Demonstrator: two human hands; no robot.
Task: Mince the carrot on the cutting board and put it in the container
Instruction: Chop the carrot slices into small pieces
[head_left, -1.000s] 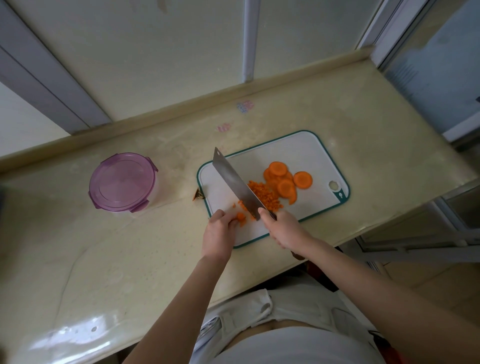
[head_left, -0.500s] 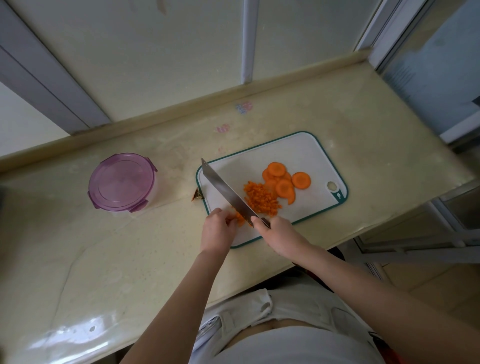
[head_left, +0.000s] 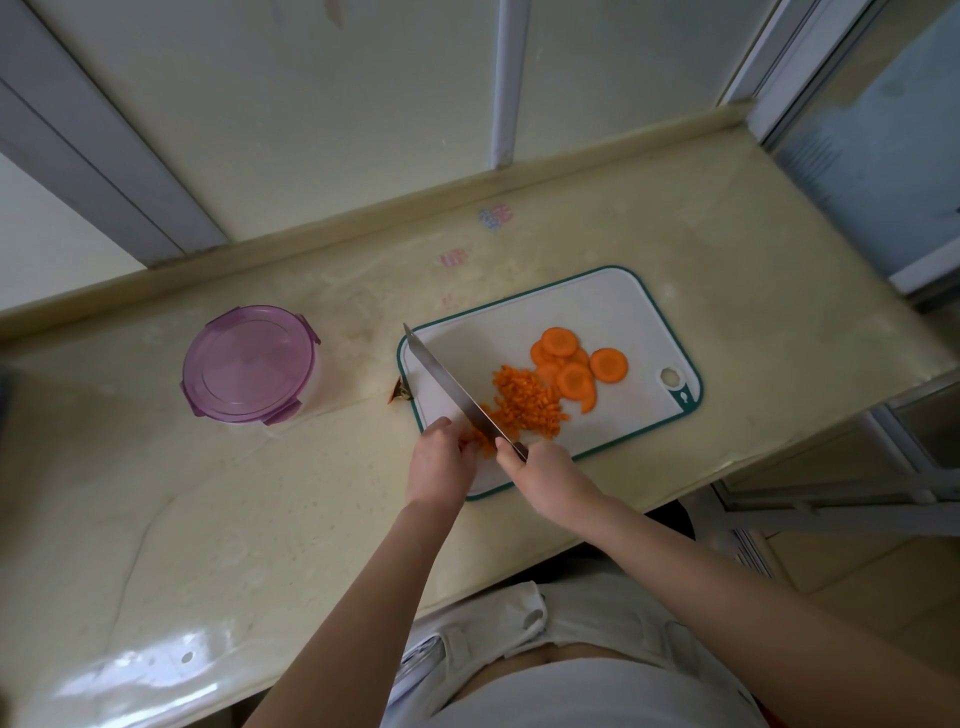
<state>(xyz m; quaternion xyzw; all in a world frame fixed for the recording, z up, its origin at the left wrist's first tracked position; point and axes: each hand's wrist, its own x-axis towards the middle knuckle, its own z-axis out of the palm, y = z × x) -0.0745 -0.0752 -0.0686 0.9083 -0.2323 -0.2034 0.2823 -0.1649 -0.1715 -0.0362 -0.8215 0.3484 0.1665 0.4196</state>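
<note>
Cream stone counter held a white cutting board with minced carrot heaped beside round carrot slices. Right hand gripped the knife by its handle, blade slanting across the board; left hand curled its fingers on carrot bits beside the blade. A lidded purple container sat left of the board, apart from it

Bare forearms; white top; pale trousers with buttoned pocket flap.

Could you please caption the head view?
Right hand minces carrot with knife on cutting board; left hand holds pieces.
</note>
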